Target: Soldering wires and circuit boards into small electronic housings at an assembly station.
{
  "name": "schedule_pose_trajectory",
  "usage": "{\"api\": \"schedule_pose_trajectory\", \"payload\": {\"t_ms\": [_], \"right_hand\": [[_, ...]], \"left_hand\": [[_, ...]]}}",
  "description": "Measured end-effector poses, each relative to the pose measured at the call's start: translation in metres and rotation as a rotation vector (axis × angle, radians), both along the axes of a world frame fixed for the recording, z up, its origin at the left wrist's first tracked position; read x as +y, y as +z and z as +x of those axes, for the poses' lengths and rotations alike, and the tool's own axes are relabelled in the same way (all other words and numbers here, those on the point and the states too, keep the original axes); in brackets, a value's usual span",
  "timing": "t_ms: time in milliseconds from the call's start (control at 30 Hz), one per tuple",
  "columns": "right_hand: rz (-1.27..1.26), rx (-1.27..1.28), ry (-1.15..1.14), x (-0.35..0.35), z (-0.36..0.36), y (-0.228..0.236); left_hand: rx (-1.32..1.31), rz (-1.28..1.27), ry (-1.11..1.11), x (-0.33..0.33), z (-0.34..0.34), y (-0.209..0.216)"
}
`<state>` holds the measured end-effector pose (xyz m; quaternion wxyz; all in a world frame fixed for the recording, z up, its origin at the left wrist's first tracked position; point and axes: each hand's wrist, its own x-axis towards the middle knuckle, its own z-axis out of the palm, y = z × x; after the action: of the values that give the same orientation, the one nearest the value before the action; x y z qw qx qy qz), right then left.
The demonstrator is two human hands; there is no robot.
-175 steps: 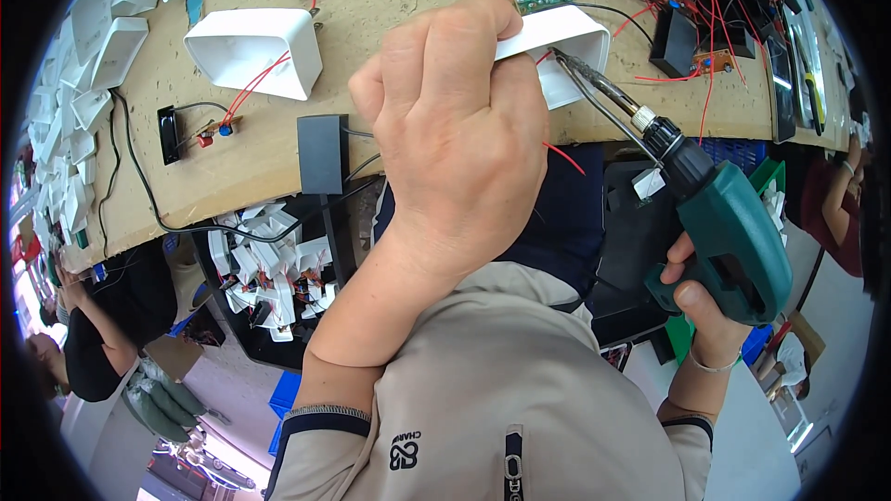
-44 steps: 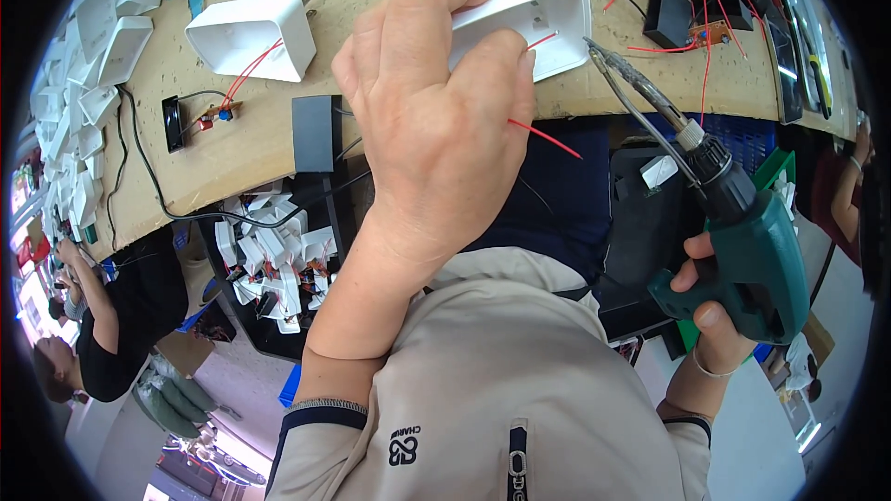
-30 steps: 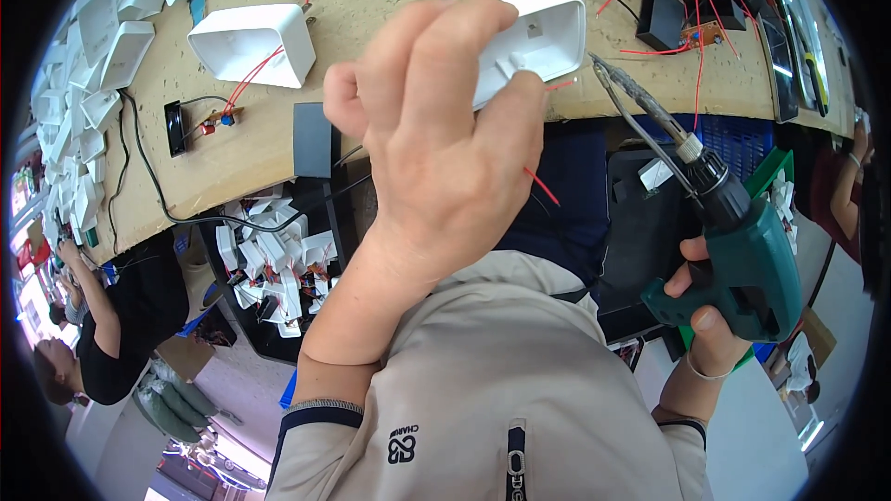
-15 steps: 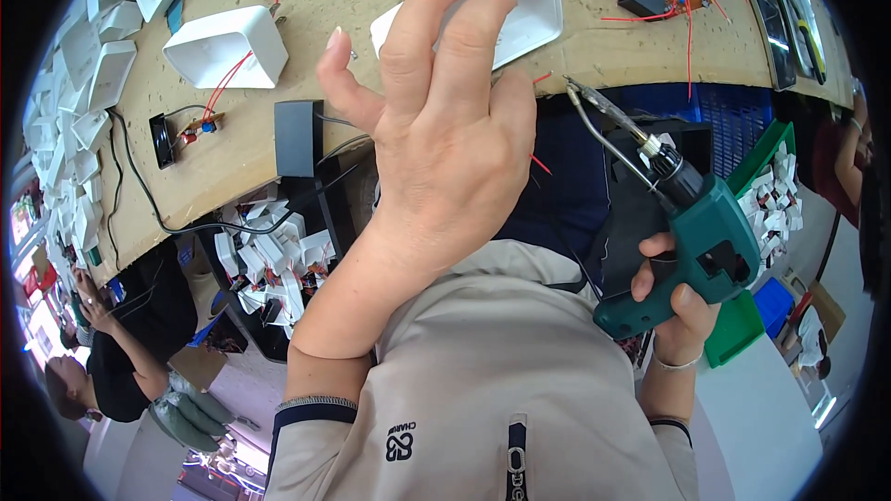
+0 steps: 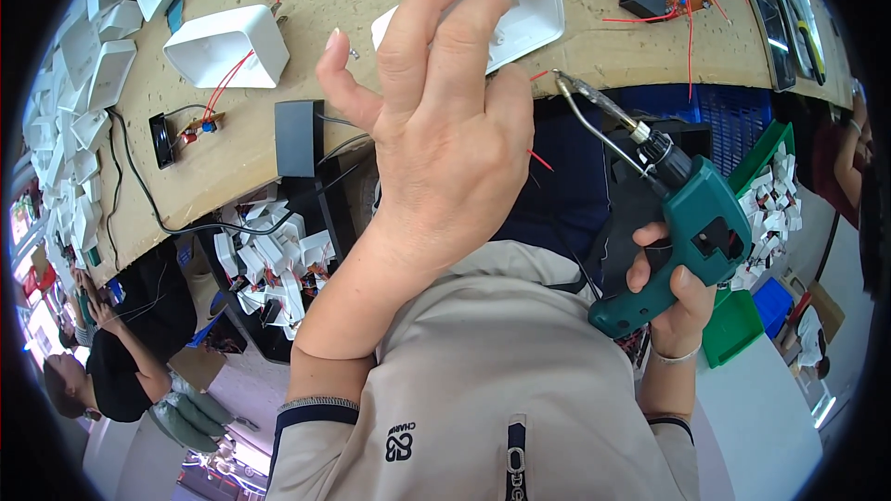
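Note:
My left hand [image 5: 436,121] is raised in front of me, its fingers spread around a white plastic housing [image 5: 520,0] at the edge of the wooden bench [image 5: 353,0]. The housing is open toward me and a thin red wire [image 5: 540,160] shows just under the hand. Off to the right, my right hand [image 5: 673,292] grips a green pistol-shaped soldering gun [image 5: 691,241]. Its metal tip [image 5: 566,85] points up and left, close below the housing and apart from it.
A second white housing [image 5: 227,44] with red wires lies on the bench to the left. A black box [image 5: 299,137] sits at the bench edge. Several white parts fill a bin [image 5: 269,264] below. Green bins [image 5: 766,176] stand right. A person [image 5: 130,353] sits lower left.
My left hand has loosened and spread its fingers, and the white housing has moved up toward the bench. My right hand with the soldering gun has dropped slightly lower.

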<state>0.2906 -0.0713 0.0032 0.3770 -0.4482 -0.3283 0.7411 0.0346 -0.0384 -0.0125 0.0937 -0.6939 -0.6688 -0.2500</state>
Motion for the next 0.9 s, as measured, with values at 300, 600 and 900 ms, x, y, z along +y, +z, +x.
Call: {"api": "schedule_pose_trajectory", "payload": {"t_ms": [300, 600, 900], "right_hand": [[0.026, 0.074, -0.032, 0.0, 0.005, -0.002], [0.06, 0.088, -0.055, 0.003, 0.005, 0.001], [0.183, 0.025, 0.005, 0.014, 0.004, 0.014]], "left_hand": [[-0.021, 0.059, -0.016, 0.0, 0.0, -0.003], [-0.044, 0.192, -0.091, -0.002, -0.002, -0.005], [-0.11, 0.252, -0.104, 0.003, -0.014, -0.001]]}}
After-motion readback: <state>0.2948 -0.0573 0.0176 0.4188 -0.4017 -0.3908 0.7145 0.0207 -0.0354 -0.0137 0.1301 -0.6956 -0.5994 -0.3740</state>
